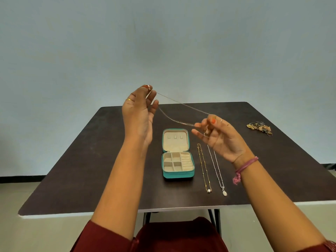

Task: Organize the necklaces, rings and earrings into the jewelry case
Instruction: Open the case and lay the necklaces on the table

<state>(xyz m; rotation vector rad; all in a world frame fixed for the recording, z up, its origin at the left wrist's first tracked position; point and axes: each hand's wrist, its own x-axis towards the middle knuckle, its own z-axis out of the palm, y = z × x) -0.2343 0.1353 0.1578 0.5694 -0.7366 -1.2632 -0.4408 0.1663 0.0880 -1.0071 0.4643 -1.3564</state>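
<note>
Necklace held in the air between both hands over the dark table (91, 160).

Teal jewelry case (178, 160) lies open at table centre, its compartments bare. Left hand (140, 113) is raised, fingertips pinching one end of a thin chain necklace (181, 104); right hand (218, 137) pinches the other end, remaining fingers loosely spread. Gold necklace (203, 166) and silver necklace (217, 170) lie straight just right of the case. A pile of rings and earrings (260, 127) sits far right.
</note>
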